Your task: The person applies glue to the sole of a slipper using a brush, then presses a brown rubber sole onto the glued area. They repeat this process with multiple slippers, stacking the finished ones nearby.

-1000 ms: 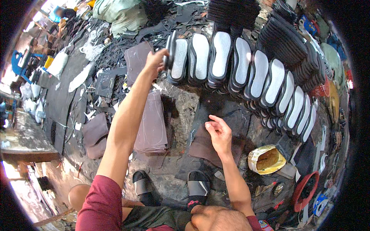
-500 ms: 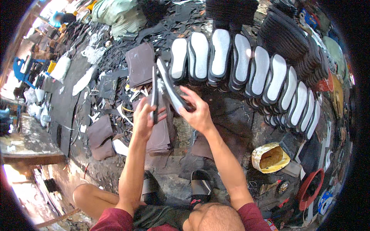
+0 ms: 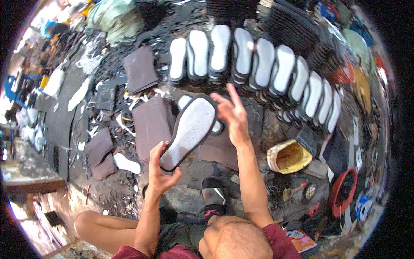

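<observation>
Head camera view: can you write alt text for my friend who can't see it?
A bare left hand holds a white-topped black sole by its narrow end, with the open right hand close to its wide end and another sole peeking out behind. Beyond, stacks of soles curve in an arc, with brown sheets at left.

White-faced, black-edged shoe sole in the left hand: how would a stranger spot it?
Below the curved row of black-edged, white-faced soles, find the bare left hand. The sole slants up and right from its grip. Unlike the similar sole mostly hidden behind, it shows nearly its whole face.
</observation>
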`<action>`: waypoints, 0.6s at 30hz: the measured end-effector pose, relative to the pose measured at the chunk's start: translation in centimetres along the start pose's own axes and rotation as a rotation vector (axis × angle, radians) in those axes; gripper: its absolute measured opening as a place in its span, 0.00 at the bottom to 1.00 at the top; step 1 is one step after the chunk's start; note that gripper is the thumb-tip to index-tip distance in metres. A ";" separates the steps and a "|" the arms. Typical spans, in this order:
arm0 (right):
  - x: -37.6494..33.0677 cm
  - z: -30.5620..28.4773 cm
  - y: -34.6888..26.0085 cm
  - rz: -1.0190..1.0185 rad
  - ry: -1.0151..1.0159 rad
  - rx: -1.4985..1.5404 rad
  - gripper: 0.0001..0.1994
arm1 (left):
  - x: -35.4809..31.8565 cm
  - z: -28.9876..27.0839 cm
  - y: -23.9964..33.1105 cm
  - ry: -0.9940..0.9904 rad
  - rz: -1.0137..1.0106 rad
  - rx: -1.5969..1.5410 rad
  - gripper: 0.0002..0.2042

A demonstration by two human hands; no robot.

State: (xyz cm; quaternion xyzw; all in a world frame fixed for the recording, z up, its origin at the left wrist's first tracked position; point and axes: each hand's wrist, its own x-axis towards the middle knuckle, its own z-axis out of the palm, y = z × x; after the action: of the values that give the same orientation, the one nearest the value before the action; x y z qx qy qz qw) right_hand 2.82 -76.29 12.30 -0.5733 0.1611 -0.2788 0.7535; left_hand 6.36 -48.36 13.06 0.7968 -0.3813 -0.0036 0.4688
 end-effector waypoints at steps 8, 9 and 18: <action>-7.0 0.4 -4.2 0.234 0.528 0.487 0.19 | 1.8 3.7 0.8 0.072 -0.262 -1.079 0.43; -9.1 -0.2 -1.4 0.223 0.592 0.434 0.19 | 3.5 4.9 4.0 0.191 -0.356 -1.108 0.37; -9.4 1.3 -9.5 -0.686 0.017 -0.926 0.21 | 4.7 1.2 8.9 -0.305 -0.457 -1.114 0.32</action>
State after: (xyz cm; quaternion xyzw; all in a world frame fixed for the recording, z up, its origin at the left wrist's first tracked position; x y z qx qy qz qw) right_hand -6.16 -71.36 20.97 -0.8607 0.0770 -0.4121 0.2888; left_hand 3.86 -54.55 20.70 0.4846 -0.2048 -0.4161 0.7417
